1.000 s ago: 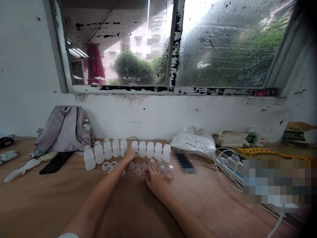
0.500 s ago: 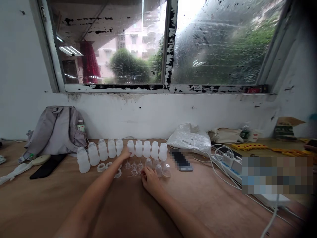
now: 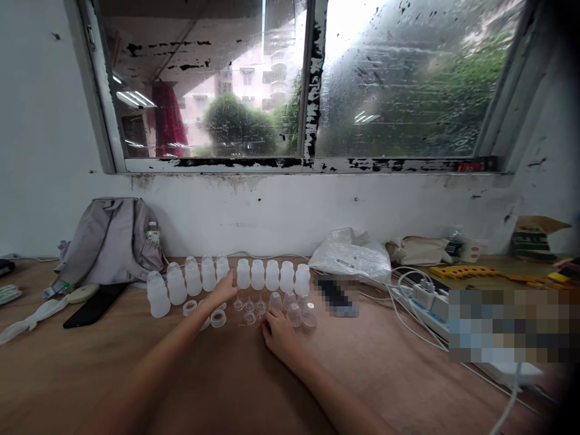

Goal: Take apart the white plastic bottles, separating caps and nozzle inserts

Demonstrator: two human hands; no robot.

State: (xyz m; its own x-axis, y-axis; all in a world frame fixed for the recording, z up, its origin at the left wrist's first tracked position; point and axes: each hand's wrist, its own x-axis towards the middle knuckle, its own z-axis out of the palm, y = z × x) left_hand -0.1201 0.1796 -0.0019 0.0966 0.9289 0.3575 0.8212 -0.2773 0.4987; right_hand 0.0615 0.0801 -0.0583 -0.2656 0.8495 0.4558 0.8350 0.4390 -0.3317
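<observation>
My left hand is at the middle of a row of frosted white baby bottles, its visible fingers stretched out beside the nearest uncapped bottle. Clear domed caps top the bottles to the left. Under my left forearm lie white collar rings. My right hand rests on the table with its fingers curled in, against the clear bottle nipples; whatever is in its fingertips is hidden. Several loose clear domed caps stand just behind and to the right of that hand.
A phone lies right of the bottles, a black one far left. Behind are a grey backpack and a plastic bag. White cables and a power strip run along the right.
My left hand has drawn back slightly from the nearest uncapped bottle, its fingers now apart from it. My right hand stays by the nipples. The whole view has shifted a little.
</observation>
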